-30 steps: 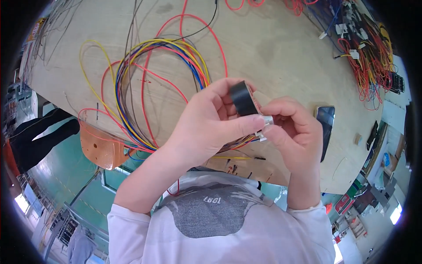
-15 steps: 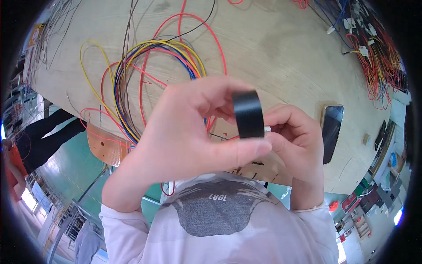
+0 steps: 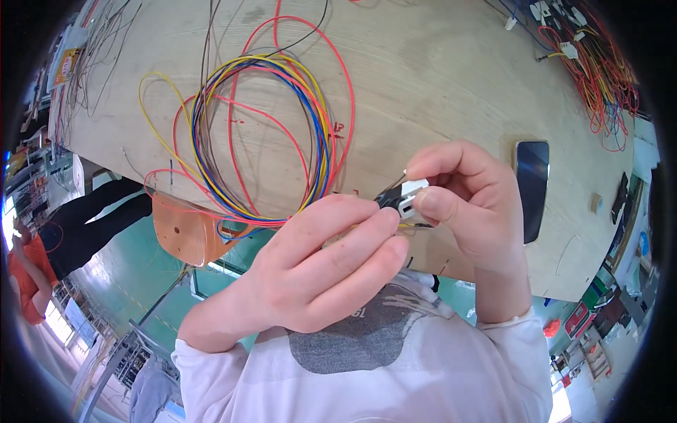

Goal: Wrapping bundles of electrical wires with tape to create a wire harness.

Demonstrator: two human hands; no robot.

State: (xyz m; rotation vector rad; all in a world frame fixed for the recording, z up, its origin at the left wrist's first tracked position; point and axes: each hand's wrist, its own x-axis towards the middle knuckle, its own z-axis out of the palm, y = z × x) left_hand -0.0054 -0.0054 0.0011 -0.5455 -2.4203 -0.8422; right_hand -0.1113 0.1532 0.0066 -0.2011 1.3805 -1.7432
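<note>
My right hand is closed in a pinch on a white plastic connector, held above the table's near edge. Black tape shows right behind the connector, where its wires leave. My left hand comes from the left, its back toward me and its fingers bent together, fingertips at the tape. What lies under its palm, including the tape roll, is hidden. Beyond the left hand lies a large coil of yellow, blue, red and brown wires on the wooden table.
A dark-screened phone lies right of my right hand. Bundled wires with white connectors lie at the far right, thin loose wires at the far left. An orange-brown chair stands by the near left edge; a person in orange is farther left.
My left hand has turned over and lowered, fingers now closing by the connector; the black tape roll it held upright has gone out of sight. The right hand still pinches the white connector.
</note>
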